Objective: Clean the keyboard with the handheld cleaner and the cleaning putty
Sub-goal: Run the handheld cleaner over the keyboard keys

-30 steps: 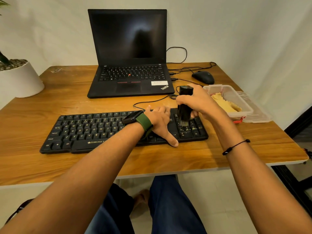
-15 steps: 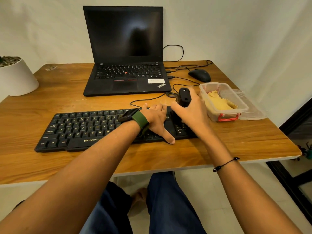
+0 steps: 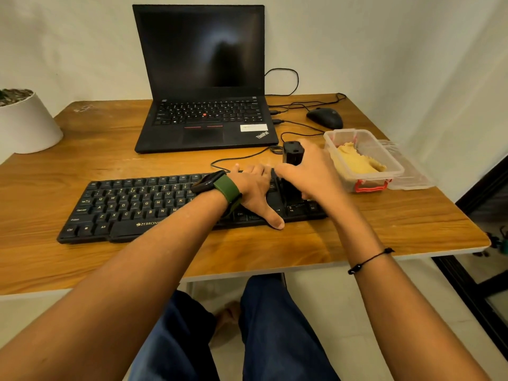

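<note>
A black keyboard (image 3: pixel 132 207) lies across the wooden desk in front of me. My left hand (image 3: pixel 254 188) rests flat on its right part, thumb stretched to the front edge. My right hand (image 3: pixel 308 174) grips the black handheld cleaner (image 3: pixel 293 153), which stands upright over the number pad; its lower end is hidden by my fingers. Yellow cleaning putty (image 3: pixel 357 160) sits in a clear plastic box (image 3: pixel 365 185) with a red clip, just right of the keyboard.
An open black laptop (image 3: pixel 206 116) stands behind the keyboard. A black mouse (image 3: pixel 325 118) and cables lie at the back right. The box lid (image 3: pixel 412 174) lies right of the box. A white plant pot (image 3: pixel 27 125) stands at the far left.
My right hand has moved the cleaner a little over the number pad keys. The left hand stays flat on the keyboard. My view has shifted slightly.
</note>
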